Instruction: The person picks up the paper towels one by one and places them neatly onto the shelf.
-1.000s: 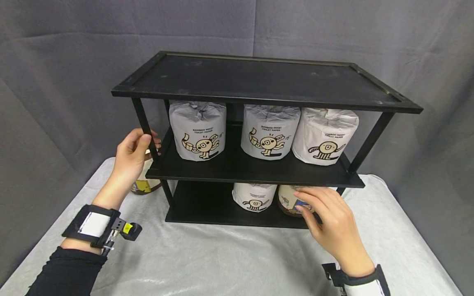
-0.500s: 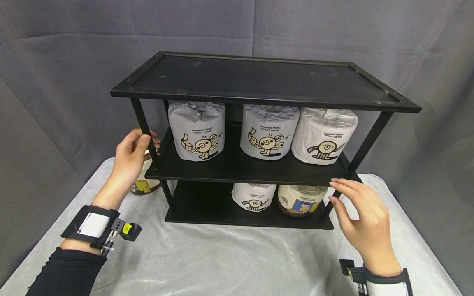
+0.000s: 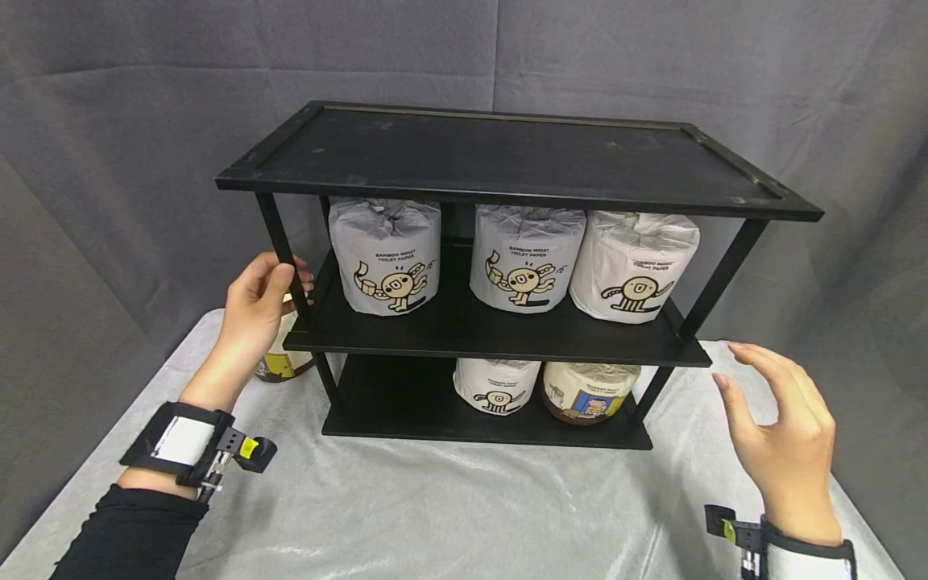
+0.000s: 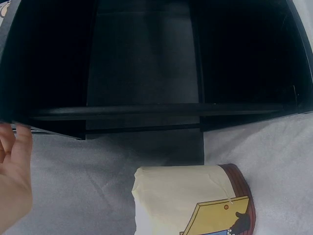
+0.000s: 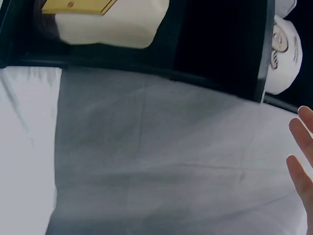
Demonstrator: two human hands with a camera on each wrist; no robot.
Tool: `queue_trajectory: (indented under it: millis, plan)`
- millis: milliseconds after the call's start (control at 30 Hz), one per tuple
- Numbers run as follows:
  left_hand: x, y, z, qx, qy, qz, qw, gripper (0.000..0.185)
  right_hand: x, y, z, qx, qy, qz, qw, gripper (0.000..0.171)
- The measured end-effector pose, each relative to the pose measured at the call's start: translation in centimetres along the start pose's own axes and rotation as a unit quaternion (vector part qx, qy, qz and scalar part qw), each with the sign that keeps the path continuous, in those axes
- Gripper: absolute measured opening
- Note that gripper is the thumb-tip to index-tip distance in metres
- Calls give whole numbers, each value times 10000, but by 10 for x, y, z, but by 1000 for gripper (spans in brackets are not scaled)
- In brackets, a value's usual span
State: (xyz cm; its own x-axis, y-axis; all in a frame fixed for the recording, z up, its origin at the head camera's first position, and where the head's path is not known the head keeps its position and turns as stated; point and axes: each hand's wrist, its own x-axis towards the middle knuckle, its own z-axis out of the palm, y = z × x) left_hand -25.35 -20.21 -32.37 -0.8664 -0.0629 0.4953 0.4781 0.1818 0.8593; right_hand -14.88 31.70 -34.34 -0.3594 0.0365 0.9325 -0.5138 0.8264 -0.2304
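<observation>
Head view: left hand (image 3: pixel 255 310) grips the shelf's (image 3: pixel 507 157) front left post, fingers curled round it at middle-tier height. Right hand (image 3: pixel 786 439) hangs over the cloth (image 3: pixel 449 507) just right of the shelf, fingers spread and relaxed, touching nothing. Three white rolls (image 3: pixel 527 258) stand on the middle tier; a white roll (image 3: pixel 497 385) and a brown-banded roll (image 3: pixel 589 391) sit on the bottom tier. Another brown-banded roll (image 4: pixel 195 200) lies on the cloth by the left hand.
</observation>
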Motion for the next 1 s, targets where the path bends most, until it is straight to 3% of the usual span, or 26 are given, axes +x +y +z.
queue_trajectory:
  millis: [200, 333, 467, 567, 733, 1000]
  plan:
    - [0, 0, -2, 16, 44, -2, 10000, 16, -5, 12, -2, 88, -34, 321, 9994, 42]
    - [0, -1, -1, -135, 19, -15, 9999, 16, -10, 19, -3, -264, -311, 642, 9971, 34]
    - [1, -1, 0, -170, -3, -11, 9999, 16, -16, 26, -3, -718, -719, 1146, 9882, 48]
    - [0, 0, 1, -87, -8, -12, 10000, 16, -22, 32, 0, -765, -970, 1432, 9820, 53]
    - [0, 1, 1, 21, -50, -72, 10000, 19, -33, 43, 8, -409, -1191, 1902, 9736, 51]
    - [-1, 1, 0, 150, -79, -207, 9996, 27, -50, 53, 25, 284, -1485, 2772, 9489, 40]
